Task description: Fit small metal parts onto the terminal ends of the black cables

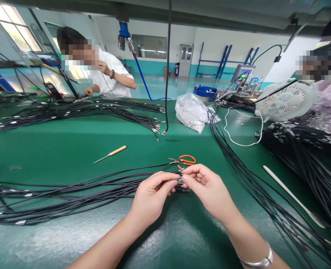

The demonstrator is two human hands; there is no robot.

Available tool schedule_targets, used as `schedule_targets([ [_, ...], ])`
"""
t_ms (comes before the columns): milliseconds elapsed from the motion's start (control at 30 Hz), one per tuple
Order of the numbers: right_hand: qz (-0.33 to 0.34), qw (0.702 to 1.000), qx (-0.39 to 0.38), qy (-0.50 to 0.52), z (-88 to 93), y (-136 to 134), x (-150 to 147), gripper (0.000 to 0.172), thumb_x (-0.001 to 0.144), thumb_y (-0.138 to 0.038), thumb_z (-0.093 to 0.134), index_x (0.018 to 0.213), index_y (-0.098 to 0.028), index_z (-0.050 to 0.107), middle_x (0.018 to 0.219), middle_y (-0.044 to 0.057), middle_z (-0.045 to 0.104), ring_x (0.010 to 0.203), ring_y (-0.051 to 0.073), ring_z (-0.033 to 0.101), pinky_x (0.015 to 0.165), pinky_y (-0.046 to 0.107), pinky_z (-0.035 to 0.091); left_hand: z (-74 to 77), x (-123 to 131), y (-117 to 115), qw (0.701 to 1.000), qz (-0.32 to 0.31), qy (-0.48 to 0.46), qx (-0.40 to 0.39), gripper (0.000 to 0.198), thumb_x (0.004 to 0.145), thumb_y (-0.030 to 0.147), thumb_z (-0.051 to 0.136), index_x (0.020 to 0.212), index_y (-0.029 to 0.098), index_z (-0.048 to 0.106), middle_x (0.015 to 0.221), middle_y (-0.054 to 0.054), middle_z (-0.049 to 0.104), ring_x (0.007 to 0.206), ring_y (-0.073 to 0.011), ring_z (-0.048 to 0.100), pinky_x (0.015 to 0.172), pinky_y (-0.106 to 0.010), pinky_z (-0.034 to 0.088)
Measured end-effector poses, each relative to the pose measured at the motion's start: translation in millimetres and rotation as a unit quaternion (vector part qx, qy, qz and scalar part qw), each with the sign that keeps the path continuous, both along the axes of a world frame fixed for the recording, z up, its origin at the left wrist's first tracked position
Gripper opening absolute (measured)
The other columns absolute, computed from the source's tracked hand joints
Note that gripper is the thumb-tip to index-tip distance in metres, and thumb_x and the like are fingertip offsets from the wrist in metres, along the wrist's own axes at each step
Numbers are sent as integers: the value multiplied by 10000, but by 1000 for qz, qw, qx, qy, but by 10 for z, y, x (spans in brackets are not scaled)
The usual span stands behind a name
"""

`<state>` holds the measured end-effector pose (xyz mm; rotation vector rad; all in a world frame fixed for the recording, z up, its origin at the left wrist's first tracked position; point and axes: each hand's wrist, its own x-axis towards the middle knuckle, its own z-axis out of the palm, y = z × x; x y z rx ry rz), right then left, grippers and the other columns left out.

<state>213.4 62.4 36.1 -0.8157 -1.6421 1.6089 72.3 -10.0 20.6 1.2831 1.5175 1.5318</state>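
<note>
Silver bangle [268, 258] — left fingers [169, 186], right fingers [192, 184] pinching small metal piece [180, 181] — shiny, partly covered.

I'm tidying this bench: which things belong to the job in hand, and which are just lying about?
Seemingly the job:
metal part, pinched between left hand and right hand
near cables, by the left hand

Seemingly just about, untouched:
scissors
awl
white stick
fan

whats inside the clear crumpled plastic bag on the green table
Small silvery pieces show through the clear, crumpled plastic bag, gathered toward its near end. Folds and haze blur their shapes; anything beneath them is covered and cannot be seen.
</note>
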Motion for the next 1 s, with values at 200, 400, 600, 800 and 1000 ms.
schedule_targets([
  [200, 16, 999, -39, 15, -42, 41, -6, 200, 736, -321, 640, 839, -166, 570, 690, -14, 594, 650, 109, 578, 631, 243, 479, -41, -14, -9, 999, -19, 32, 20, 141, 795, 185, 556, 868, 222, 671, 791, -3, 596, 636, -93, 564, 606, -206, 483],
  [400, 91, 994, -50, 28, -57, 73, -1, 227, 749, -318, 638, 907, -162, 593, 780, 12, 631, 707, 121, 600, 690, 262, 476, -17, 20, -33, 999, -28, 6, 35, 91, 796, 178, 538, 789, 193, 628, 772, 0, 572, 635, -95, 557, 602, -209, 479],
  [600, 211, 977, -9, 12, -6, -14, 31, 186, 753, -299, 632, 883, -172, 596, 818, 18, 658, 786, 161, 620, 763, 310, 479, 116, -4, -244, 997, -71, 43, -3, 282, 844, 208, 465, 1121, 239, 512, 772, 8, 579, 696, -113, 566, 660, -228, 481],
  [800, 148, 954, 217, -142, 179, -240, 43, 68, 773, -209, 560, 721, -200, 603, 706, -11, 627, 670, 133, 562, 641, 255, 443, 35, -438, -816, 938, -113, 315, -95, 378, 848, 237, 468, 1217, 316, 455, 1058, -20, 591, 977, -167, 533, 889, -309, 411],
  [1000, 97, 945, 251, -188, 239, -363, 367, 115, 811, -288, 537, 728, -221, 581, 731, -1, 626, 678, 150, 567, 641, 275, 446, -168, -1162, -1207, 881, -21, 465, -86, 160, 848, 240, 455, 883, 242, 611, 823, -24, 597, 778, -173, 523, 749, -277, 418],
])
